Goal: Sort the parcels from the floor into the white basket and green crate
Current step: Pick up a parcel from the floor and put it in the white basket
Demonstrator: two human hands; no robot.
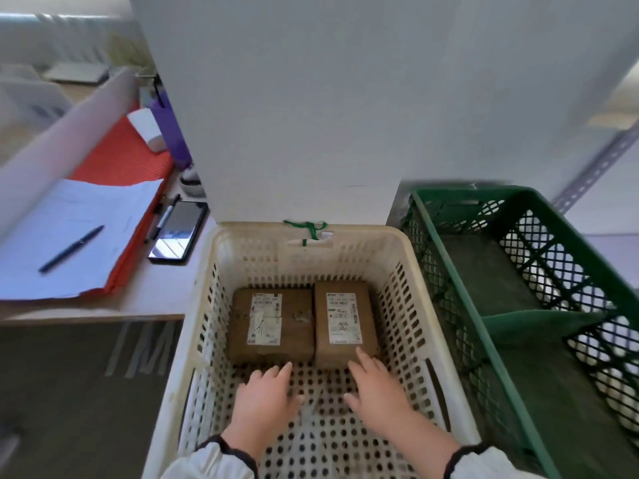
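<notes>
Brown parcels [301, 335] lie paired in the basket [408, 257]; our left hand [264, 399] and right hand [375, 392] are empty, fingers [363, 361] straight. Next, we judge: fetch another off the floor [69, 392].

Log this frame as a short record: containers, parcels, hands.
white basket: left parcel and right parcel side by side at its far end
green crate: no parcel visible inside
left hand: open, in the basket, fingertips near the left parcel
right hand: open, fingertips at the right parcel's near edge
desk: phone, pen
</notes>
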